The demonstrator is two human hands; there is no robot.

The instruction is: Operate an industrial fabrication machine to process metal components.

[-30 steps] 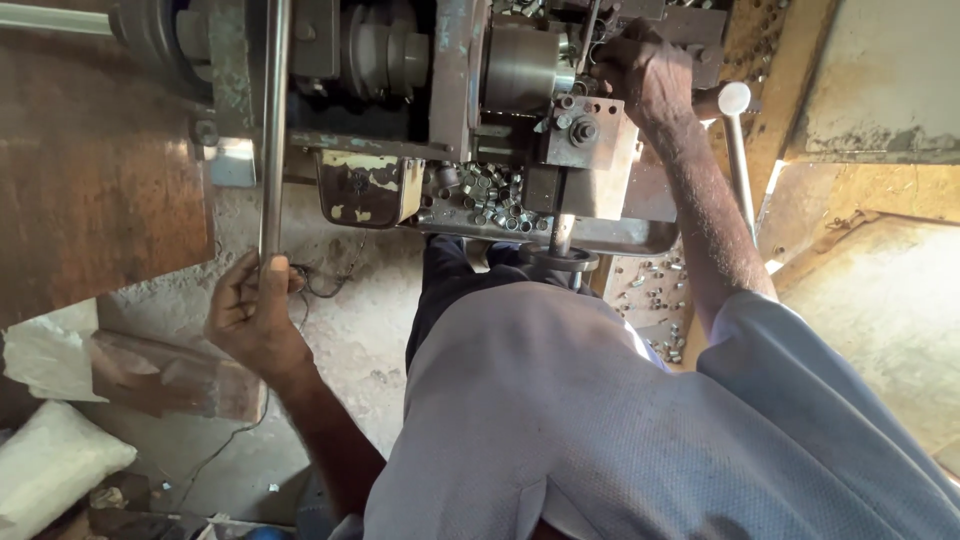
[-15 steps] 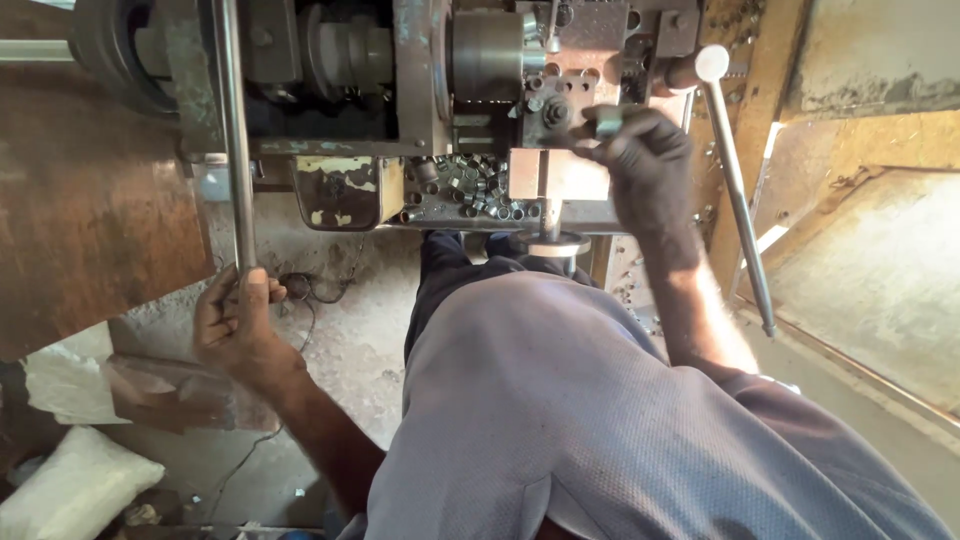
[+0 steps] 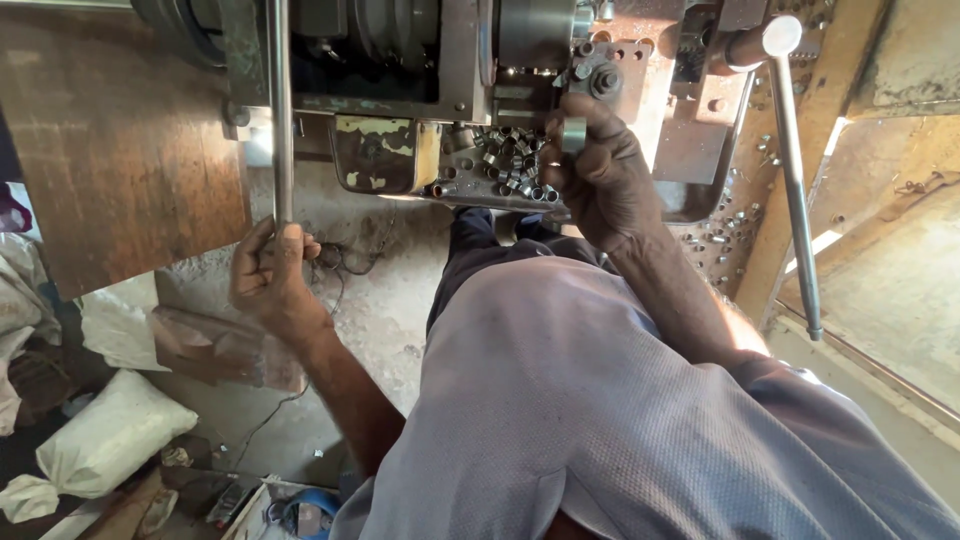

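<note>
Both hands busy at the old lathe [image 3: 400, 60]

Left hand [image 3: 270, 285] is wrapped tight round the bottom end of the long steel bar [image 3: 279, 110] hanging off the lathe's left side. Right hand [image 3: 600, 175] pinches a small metal ring [image 3: 573, 135] between fingertips, just right of the tray [image 3: 385, 165] under the lathe, beside the pile of cut rings [image 3: 505, 165]
</note>
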